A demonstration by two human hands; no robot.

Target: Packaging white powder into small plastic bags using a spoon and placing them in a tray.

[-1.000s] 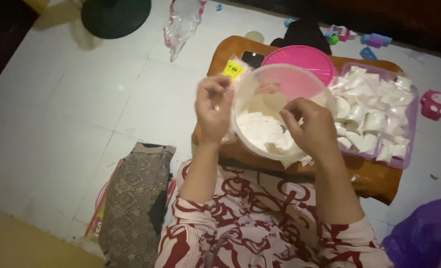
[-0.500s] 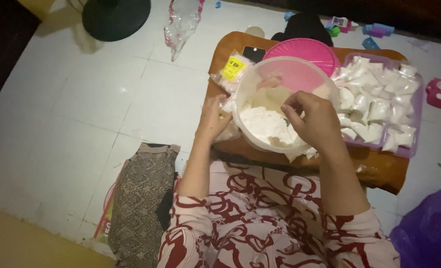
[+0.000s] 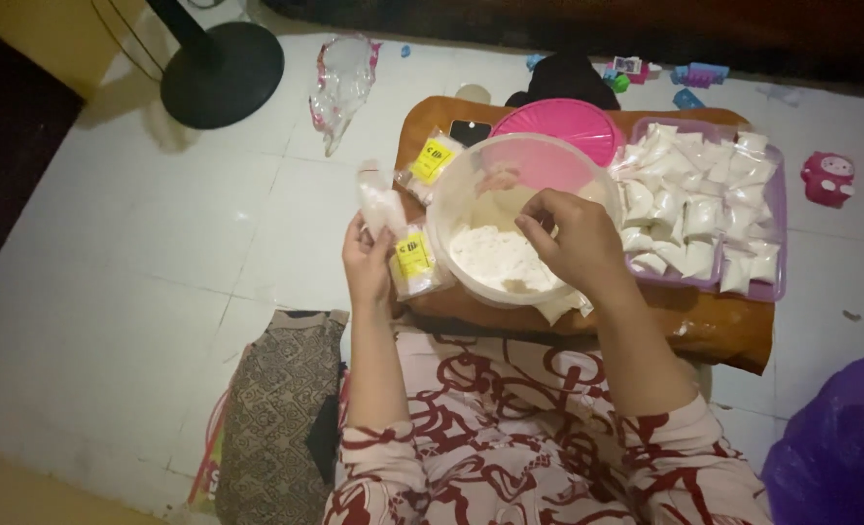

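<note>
My two hands worked over one low wooden table (image 3: 733,335) across my lap. My left hand (image 3: 367,261) was closed around one small clear plastic bag (image 3: 380,202), held upright just left of the table's edge, its top sticking up above my fingers. Touching that hand lay one packet of bags with a yellow label (image 3: 414,261); a second such packet (image 3: 431,161) lay farther back, so two in all. My right hand (image 3: 573,238) hung over the rim of one round clear tub (image 3: 448,209), fingers curled and pressed together above the white powder (image 3: 495,258) inside; whether they pinched anything I could not tell. Just right of the tub stood one purple rectangular tray (image 3: 777,228) packed with filled white pouches (image 3: 699,209), too many and too overlapped to count. Behind the tub leaned one pink round lid (image 3: 563,122). Beyond the table, on the white tiled floor (image 3: 140,253), were one crumpled clear bag (image 3: 339,83) and one black round fan base (image 3: 220,73).
</note>
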